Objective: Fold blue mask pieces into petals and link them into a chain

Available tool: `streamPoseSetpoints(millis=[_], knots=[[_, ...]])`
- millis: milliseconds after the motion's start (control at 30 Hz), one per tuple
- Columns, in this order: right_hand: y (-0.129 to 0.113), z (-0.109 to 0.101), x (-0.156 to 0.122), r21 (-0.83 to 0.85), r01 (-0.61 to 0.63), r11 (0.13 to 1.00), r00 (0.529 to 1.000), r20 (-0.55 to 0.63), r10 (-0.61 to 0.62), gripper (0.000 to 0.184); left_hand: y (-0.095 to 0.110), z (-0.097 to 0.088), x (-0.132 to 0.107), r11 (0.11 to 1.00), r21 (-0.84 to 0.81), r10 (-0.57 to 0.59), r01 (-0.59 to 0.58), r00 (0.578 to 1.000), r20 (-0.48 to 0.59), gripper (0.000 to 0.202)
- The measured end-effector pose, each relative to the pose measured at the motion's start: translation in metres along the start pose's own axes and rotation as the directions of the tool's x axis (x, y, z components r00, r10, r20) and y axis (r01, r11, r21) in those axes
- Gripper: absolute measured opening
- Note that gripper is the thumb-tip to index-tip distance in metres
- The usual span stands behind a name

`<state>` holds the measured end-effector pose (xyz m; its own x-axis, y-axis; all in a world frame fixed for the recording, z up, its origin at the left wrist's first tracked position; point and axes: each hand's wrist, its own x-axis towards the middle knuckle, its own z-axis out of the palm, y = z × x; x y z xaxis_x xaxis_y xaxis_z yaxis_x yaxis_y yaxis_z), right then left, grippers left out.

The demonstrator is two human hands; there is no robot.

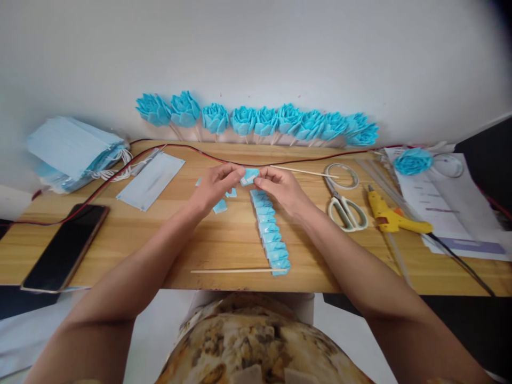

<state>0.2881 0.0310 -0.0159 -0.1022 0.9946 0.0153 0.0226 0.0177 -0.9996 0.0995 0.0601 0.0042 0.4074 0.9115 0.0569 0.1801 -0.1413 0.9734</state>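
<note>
Left hand and right hand pinch opposite ends of one blue piece, likely to keep it taut; fold detail too small to tell. It's over the desk, just past the overlapping blue row, presumably lined up for reach.

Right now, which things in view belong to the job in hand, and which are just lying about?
Likely the job's:
held piece
folded row
loose pieces
sticks
scissors
glue gun
flowers

Likely lying about:
phone
papers
</note>
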Motion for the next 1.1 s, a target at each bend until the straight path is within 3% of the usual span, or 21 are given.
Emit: streamPoseSetpoints(millis=[233, 533, 767, 967, 1033, 1100], knots=[[-0.006, -0.003, -0.001, -0.037, 0.019, 0.999, 0.998, 0.061, -0.016, 0.027, -0.005, 0.004, 0.001, 0.999, -0.032, -0.043, 0.043, 0.999, 0.011, 0.03], [0.002, -0.007, 0.002, -0.177, 0.114, 0.977, 0.993, 0.01, -0.114, 0.036, -0.01, 0.006, -0.001, 0.997, 0.064, -0.051, 0.048, 0.997, 0.056, 0.031], [0.0, -0.012, 0.002, -0.072, 0.054, 0.996, 0.994, 0.102, -0.046, 0.033, -0.004, 0.002, 0.0, 0.998, -0.033, -0.055, 0.057, 0.997, 0.056, 0.027], [-0.003, -0.011, 0.0, -0.116, 0.035, 0.993, 0.994, 0.11, -0.022, 0.026, -0.008, 0.003, 0.001, 0.999, -0.012, -0.05, 0.051, 0.998, 0.049, 0.024], [-0.002, -0.009, 0.0, -0.109, 0.044, 0.993, 0.995, 0.09, -0.035, 0.025, -0.008, 0.005, 0.001, 0.999, -0.029, -0.018, 0.018, 1.0, -0.005, 0.021], [-0.001, -0.007, 0.001, -0.099, 0.068, 0.993, 0.997, 0.027, -0.065, 0.023, -0.007, 0.008, -0.001, 0.998, -0.034, 0.051, -0.057, 0.988, -0.143, 0.019]])
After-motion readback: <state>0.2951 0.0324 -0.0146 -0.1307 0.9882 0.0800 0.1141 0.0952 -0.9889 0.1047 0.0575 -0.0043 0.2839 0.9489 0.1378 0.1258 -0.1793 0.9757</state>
